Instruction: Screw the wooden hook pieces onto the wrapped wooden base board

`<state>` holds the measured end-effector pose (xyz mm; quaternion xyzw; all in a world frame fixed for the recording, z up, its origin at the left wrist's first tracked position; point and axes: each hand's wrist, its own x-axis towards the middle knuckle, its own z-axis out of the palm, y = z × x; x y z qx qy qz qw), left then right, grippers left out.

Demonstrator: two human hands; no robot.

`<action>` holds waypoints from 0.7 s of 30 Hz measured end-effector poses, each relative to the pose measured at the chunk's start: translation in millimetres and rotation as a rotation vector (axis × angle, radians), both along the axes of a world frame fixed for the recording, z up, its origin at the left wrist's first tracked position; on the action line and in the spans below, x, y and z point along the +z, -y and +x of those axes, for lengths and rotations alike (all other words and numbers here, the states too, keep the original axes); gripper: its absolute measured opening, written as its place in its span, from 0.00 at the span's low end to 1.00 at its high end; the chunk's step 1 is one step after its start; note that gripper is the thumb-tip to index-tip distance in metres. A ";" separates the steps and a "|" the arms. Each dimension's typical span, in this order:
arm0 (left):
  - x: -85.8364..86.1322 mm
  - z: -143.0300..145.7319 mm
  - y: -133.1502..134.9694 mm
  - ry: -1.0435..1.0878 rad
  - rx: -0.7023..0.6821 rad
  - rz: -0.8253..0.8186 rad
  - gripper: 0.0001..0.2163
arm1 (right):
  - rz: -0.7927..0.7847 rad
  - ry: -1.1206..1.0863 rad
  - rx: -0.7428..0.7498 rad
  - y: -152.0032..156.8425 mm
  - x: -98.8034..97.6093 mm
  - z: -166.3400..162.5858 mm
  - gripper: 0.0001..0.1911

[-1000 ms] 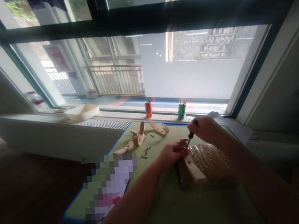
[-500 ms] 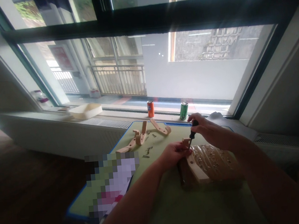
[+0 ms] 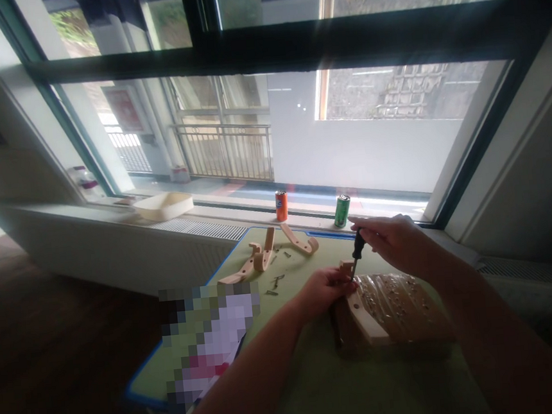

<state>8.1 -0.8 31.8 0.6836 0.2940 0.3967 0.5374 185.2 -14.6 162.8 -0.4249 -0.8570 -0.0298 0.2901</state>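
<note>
A black-handled screwdriver (image 3: 358, 245) stands nearly upright, its tip down at a pale wooden hook (image 3: 367, 323). My right hand (image 3: 395, 238) has its fingers around the top of the handle. With closed fingers, my left hand (image 3: 324, 288) grips the upper part of the hook beside the screwdriver's tip. The hook lies along the left part of a brown block (image 3: 411, 311) wrapped in clear film or tape, with several small holes on top. One dark hole shows in the hook; whatever is under the tip is hidden by my left fingers.
More wooden hooks (image 3: 264, 253) and several screws (image 3: 272, 292) lie on the green table (image 3: 296, 385). A blurred-out sheet (image 3: 220, 341) is at the left. On the sill stand an orange can (image 3: 281, 206), a green can (image 3: 342, 211) and a cream tray (image 3: 164, 207).
My right hand has shifted on the screwdriver handle, its fingers now straighter. My left hand and the hook keep their places on the block. The whole view has shifted slightly.
</note>
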 end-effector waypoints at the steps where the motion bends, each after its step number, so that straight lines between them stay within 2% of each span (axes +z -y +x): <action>1: 0.6 0.0 0.4 0.012 -0.002 -0.001 0.17 | -0.037 0.001 0.000 0.8 0.8 1.5 0.20; 3: 2.1 -0.2 1.3 0.025 -0.014 -0.004 0.17 | -0.071 -0.005 -0.021 1.5 1.9 3.8 0.19; 6: 3.3 -0.9 1.6 0.023 -0.028 -0.021 0.16 | -0.010 0.007 -0.085 0.0 2.1 3.0 0.15; 11: 1.0 -1.5 0.0 0.033 -0.023 -0.028 0.16 | 0.064 0.023 -0.096 -1.3 -0.5 -4.6 0.18; 17: 0.0 -0.4 -0.6 0.046 -0.036 -0.037 0.16 | -0.122 -0.035 -0.067 -1.1 -2.4 -1.3 0.23; 21: 1.3 -0.5 -0.7 0.044 -0.047 -0.035 0.17 | -0.098 -0.038 -0.034 -3.2 -1.6 1.3 0.21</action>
